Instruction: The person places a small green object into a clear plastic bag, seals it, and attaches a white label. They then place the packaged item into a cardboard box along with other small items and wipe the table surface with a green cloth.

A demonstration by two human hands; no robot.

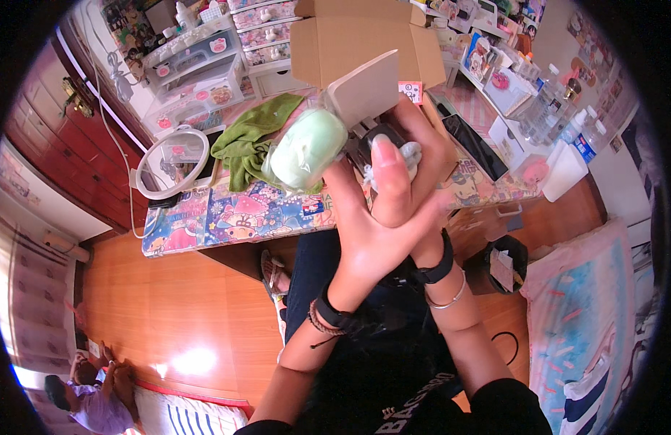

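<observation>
My left hand (370, 228) reaches up from the lower left and crosses in front of my right hand (430, 147). One of its fingers runs behind a rounded mint-green object (308, 149) wrapped in clear plastic. My right hand curls around a small dark object (381, 138), with a fluffy grey piece (410, 155) beside it. A pale card or flat panel (365, 89) stands tilted above the dark object, close to the right fingers. The crossing hands hide part of the grip and most of the dark object.
A cardboard box (362, 41) lies open behind the hands. On the patterned desk are a green cloth (254, 141), a round white-rimmed object (172, 163) and a smartphone (474, 147). Plastic bottles (544, 117) stand right. Another person (99, 391) is at lower left.
</observation>
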